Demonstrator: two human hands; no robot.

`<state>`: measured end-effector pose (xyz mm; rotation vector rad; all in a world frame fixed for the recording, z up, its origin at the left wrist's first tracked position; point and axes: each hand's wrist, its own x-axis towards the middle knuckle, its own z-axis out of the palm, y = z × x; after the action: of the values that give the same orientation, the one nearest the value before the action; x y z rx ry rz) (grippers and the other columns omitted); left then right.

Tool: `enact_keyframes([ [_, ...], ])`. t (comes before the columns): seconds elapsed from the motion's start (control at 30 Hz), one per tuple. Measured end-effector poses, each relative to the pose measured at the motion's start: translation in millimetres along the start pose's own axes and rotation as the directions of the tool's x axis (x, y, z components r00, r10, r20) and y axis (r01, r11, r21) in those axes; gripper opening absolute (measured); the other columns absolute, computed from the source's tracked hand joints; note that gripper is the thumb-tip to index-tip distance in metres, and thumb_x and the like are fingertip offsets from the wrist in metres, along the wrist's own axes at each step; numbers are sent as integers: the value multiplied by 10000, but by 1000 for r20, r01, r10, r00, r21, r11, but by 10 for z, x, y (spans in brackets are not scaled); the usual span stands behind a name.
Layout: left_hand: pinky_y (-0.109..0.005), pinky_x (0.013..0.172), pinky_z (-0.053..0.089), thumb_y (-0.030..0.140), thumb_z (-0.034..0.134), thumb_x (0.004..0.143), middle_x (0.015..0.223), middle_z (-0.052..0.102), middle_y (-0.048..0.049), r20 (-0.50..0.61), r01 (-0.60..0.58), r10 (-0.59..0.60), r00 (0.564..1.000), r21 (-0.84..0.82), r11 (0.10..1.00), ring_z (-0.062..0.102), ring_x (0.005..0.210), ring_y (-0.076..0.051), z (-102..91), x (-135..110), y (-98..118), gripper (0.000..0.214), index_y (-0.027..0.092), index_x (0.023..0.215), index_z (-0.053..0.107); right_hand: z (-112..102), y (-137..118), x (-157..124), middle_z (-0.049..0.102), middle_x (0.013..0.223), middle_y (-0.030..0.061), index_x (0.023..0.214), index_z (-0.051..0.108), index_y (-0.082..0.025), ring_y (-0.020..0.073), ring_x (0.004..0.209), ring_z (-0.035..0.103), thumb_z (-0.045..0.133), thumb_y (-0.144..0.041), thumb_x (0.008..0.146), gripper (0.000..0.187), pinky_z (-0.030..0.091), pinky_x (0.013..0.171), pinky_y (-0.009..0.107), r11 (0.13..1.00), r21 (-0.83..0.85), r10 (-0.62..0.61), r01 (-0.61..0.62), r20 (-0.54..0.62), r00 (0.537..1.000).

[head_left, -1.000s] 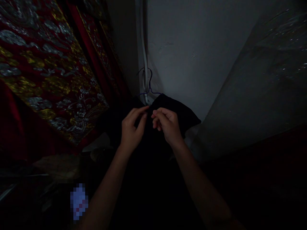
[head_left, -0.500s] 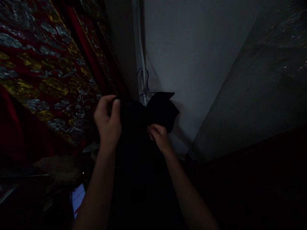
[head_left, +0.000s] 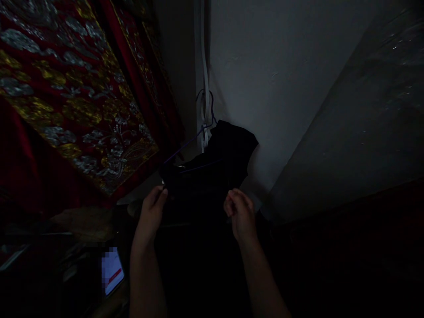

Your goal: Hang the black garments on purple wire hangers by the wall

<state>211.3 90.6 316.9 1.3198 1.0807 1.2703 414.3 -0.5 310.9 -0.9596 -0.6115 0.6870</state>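
A black garment (head_left: 212,176) hangs from a thin purple-blue wire hanger (head_left: 194,140), whose hook is caught on a white cord (head_left: 204,66) against the wall. My left hand (head_left: 154,205) pinches the garment's edge at its left side, below the hanger's bare left arm. On the other side my right hand (head_left: 240,210) is closed on the dark cloth, thumb against fingers. The cloth between both hands is too dark to make out its folds or its exact kind.
Red cloth with gold and silver embroidery (head_left: 82,110) hangs at the left. A lit phone screen (head_left: 113,271) shows at the lower left, beside dim clutter. Behind the garment rises a grey wall (head_left: 281,88), with a shiny translucent sheet (head_left: 357,132) at the right.
My left hand has come down from the hanger's left arm with the garment's edge, baring the wire. My right hand has shifted right and lower.
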Motion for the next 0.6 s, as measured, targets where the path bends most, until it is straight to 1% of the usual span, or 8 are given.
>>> enact_keyframes([
  [0.03, -305, 777, 483, 466, 703, 785, 838, 690, -24, 93, -57, 44, 995, 144, 988, 636, 830, -204, -13, -14, 11, 288, 193, 871, 674, -8, -7, 10, 397, 456, -78, 603, 545, -197, 63, 383, 332, 694, -408, 768, 306, 227, 413, 225, 1000, 12, -5, 5, -18, 1000],
  [0.1, -327, 788, 477, 460, 621, 848, 868, 703, -39, 241, -121, 40, 970, 332, 935, 638, 859, -228, -18, -53, 5, 272, 195, 877, 677, -22, -1, 25, 413, 466, -75, 611, 555, -197, 63, 384, 335, 706, -413, 754, 300, 229, 415, 227, 1000, 17, -4, 5, -46, 999],
  [0.2, -329, 801, 473, 442, 578, 883, 874, 697, -39, 303, -136, 12, 953, 393, 910, 637, 859, -228, 29, -109, -36, 268, 191, 889, 671, -89, 91, 61, 407, 443, -73, 626, 572, -200, 77, 387, 340, 706, -442, 755, 306, 228, 417, 230, 998, -39, 49, -51, -39, 998],
  [0.33, -294, 800, 480, 440, 598, 892, 912, 678, -24, 195, -105, 68, 978, 186, 977, 629, 879, -202, 175, -178, 38, 256, 197, 942, 660, -272, 243, 148, 457, 461, -45, 600, 579, -198, 108, 433, 409, 698, -497, 761, 359, 301, 446, 244, 943, -292, 190, -160, 80, 978],
  [0.43, -276, 795, 489, 420, 645, 880, 916, 690, -21, 209, -101, 100, 973, -7, 995, 636, 877, -188, 361, -275, 149, 230, 200, 936, 680, -320, 229, 133, 627, 673, 9, 705, 653, -190, 158, 653, 589, 751, -449, 751, 280, 459, 618, 268, 897, -441, 143, -35, 216, 966],
  [0.47, -276, 803, 493, 409, 663, 872, 909, 698, -22, 217, -109, 116, 969, -45, 993, 641, 878, -188, 436, -315, 176, 220, 198, 926, 691, -296, 201, 101, 678, 803, 23, 807, 685, -196, 177, 777, 636, 770, -418, 750, 245, 495, 715, 280, 903, -429, 115, 21, 289, 950],
  [0.53, -284, 829, 503, 383, 680, 864, 907, 714, -31, 233, -141, 159, 959, -93, 986, 654, 893, -194, 587, -387, 215, 197, 193, 909, 709, -197, 138, 18, 702, 1027, 34, 1008, 680, -224, 204, 981, 656, 783, -365, 758, 305, 510, 871, 305, 940, -331, 79, 77, 432, 899],
  [0.6, -298, 856, 514, 361, 679, 869, 926, 722, -44, 267, -189, 217, 939, -127, 974, 666, 919, -204, 706, -426, 257, 177, 191, 901, 714, -75, 85, -51, 698, 1074, 34, 1067, 647, -237, 209, 1032, 652, 752, -338, 791, 312, 510, 914, 313, 965, -245, 32, 92, 458, 888],
])
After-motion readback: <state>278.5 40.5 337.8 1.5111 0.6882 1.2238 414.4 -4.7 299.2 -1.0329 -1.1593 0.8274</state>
